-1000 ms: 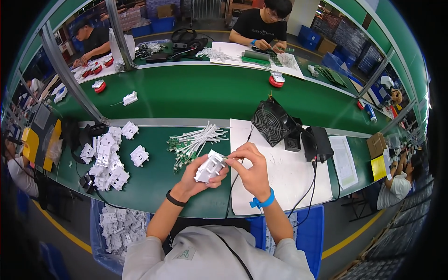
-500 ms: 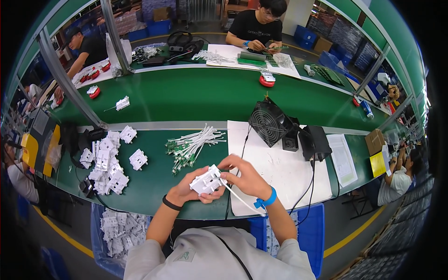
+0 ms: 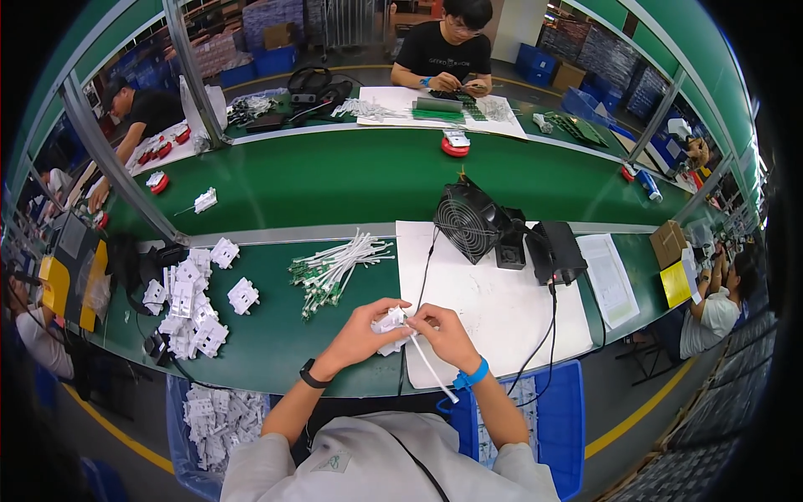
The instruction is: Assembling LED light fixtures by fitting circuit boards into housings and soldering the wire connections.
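My left hand (image 3: pixel 358 336) is closed around a white plastic housing (image 3: pixel 387 324), its thumb along the near side. Much of the housing is hidden behind the fingers. At the housing's right edge, my right hand (image 3: pixel 447 336) pinches with thumb and forefinger where a white cable (image 3: pixel 432 368) comes out. The cable's free end hangs toward my right wrist, near a blue wristband (image 3: pixel 471 374). Beyond my hands lies a bundle of white cables with small green boards (image 3: pixel 339 272). Farther left is a pile of similar white housings (image 3: pixel 191 305), with a single one (image 3: pixel 243 296) apart from it.
A black fan (image 3: pixel 470 222) and a black box (image 3: pixel 556 251) stand on a white sheet (image 3: pixel 502 335), with cords trailing nearby. Beyond runs a green conveyor (image 3: pixel 335 180). Blue bins (image 3: pixel 569 427) sit below the front edge. A co-worker (image 3: pixel 443 58) works opposite.
My left hand has turned over the housing and now covers more of it. My right fingers have come down to pinch at the cable's base. The whole view has shifted slightly.
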Demonstrator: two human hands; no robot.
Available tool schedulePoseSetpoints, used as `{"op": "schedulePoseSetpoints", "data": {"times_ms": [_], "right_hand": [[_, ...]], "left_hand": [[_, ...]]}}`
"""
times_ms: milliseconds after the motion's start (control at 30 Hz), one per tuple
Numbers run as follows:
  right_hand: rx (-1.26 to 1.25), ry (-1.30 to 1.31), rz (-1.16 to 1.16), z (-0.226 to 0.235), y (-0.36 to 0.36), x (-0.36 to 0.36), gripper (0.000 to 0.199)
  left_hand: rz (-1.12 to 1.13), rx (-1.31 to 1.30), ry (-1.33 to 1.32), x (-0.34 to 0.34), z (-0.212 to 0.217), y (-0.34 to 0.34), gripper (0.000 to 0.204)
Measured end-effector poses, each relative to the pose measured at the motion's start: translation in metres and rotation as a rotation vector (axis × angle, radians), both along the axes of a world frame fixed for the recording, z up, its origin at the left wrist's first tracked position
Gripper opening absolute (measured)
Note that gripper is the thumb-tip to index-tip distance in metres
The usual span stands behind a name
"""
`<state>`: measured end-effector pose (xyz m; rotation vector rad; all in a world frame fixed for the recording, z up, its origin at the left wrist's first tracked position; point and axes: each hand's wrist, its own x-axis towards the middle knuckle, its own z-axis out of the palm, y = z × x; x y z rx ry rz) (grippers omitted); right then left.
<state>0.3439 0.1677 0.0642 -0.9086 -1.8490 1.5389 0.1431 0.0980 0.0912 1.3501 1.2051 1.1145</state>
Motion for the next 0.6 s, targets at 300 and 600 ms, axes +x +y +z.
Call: {"op": "schedulePoseSetpoints", "data": {"times_ms": [300,600], "right_hand": [[-0.171,0.052,-0.002,-0.020,0.007,0.017,0.019],[-0.071,-0.021,-0.064,-0.006,0.005,0.038,0.031]], "left_hand": [[0.106,0.086,0.137,0.021,-0.023,0.012,0.038],[0.175,0.045,0.135,0.031,-0.018,0.026,0.038]]}}
